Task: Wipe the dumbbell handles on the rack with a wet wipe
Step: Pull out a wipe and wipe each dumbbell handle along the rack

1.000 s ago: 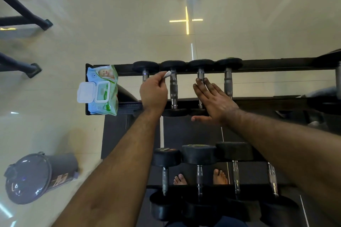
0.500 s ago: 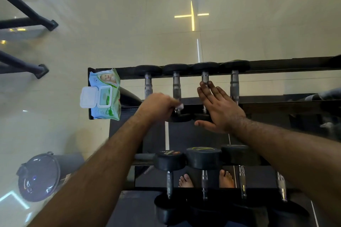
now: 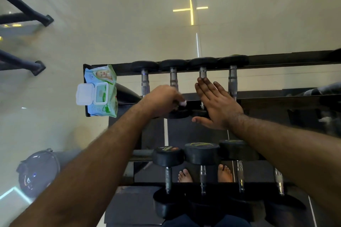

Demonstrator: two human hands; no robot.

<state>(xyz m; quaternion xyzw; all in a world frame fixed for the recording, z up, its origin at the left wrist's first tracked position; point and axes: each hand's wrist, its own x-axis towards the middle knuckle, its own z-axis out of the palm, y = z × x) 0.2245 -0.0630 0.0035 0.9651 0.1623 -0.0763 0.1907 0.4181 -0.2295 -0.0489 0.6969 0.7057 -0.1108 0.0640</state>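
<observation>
Glossy pale floor [image 3: 129, 24] fills my view, with a grey bin [image 3: 36, 171] at eight o'clock. At nine o'clock a wipes pack [image 3: 100, 91], lid open, sits on the rack's [image 3: 276, 60] left end. My left hand [image 3: 162, 100] curls its fingers around a wet wipe [image 3: 183, 103], pressing it near the close end of the second handle [image 3: 173, 81] on the upper row, at center. Just right of it, my right hand [image 3: 217, 103] lies flat with straight fingers over the third handle [image 3: 203, 73]. Bigger dumbbells [image 3: 202, 154] sit at six o'clock, bare feet [image 3: 185, 176] beneath them.
</observation>
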